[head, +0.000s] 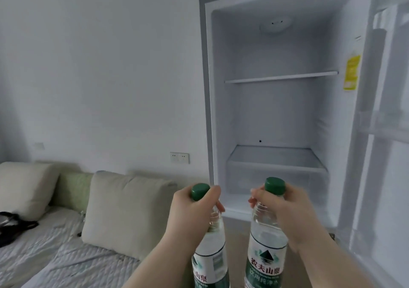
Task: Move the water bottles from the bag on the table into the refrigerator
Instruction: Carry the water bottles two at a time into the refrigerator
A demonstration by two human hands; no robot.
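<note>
Nearest, the left hand [194,208] and the right hand [281,208] each curl round the neck of one upright, green-capped water bottle, the left bottle [210,263] and the right bottle [265,254], two in all, held just before the open refrigerator [207,88]. The carrying step looks nearly done; next, I judge, both must be lifted forward and stood on one of its two shelves, the lower shelf [276,159] or the upper shelf [281,77].

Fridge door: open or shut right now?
Open. The door stands swung out on the right, and the fridge interior with its shelf is in full view.
</note>
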